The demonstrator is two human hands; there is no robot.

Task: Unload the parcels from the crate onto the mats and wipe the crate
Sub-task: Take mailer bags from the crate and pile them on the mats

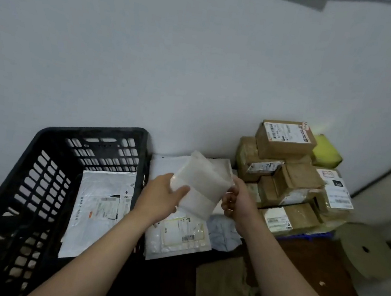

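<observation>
- Step in hand: unloading. Both hands hold one pale, translucent padded parcel [198, 185] at the centre of the frame, clear of the crate and above the flat mailers already laid down.
- The left hand [162, 197] grasps the parcel's lower-left edge, thumb across its face. The right hand [236, 200] pinches its right edge with curled fingers.
- The black slatted crate [44, 177] stands at the lower left of the frame. One large white mailer [100, 210] remains inside, leaning against the right inner wall, so the crate is not yet empty and wiping is judged not yet due.
- Next move, as a judgement: lower the held parcel flat onto the white mailer stack [178, 235] just right of the crate, release it, then reach back for the remaining mailer.
- A mat proper cannot be made out under the flat mailers; a blue edge [302, 236] shows beneath the boxes.
- Surroundings: a pile of brown cardboard boxes [285, 174] at centre right, with a yellow item [325, 151] behind it; a frayed brown cloth [220, 290] on the dark counter [298, 265] at lower centre, possibly the wiping cloth; a tan roll [364, 252] at far right.
- Obstruction: the box pile crowds the right side, leaving limited free area for further parcels.
</observation>
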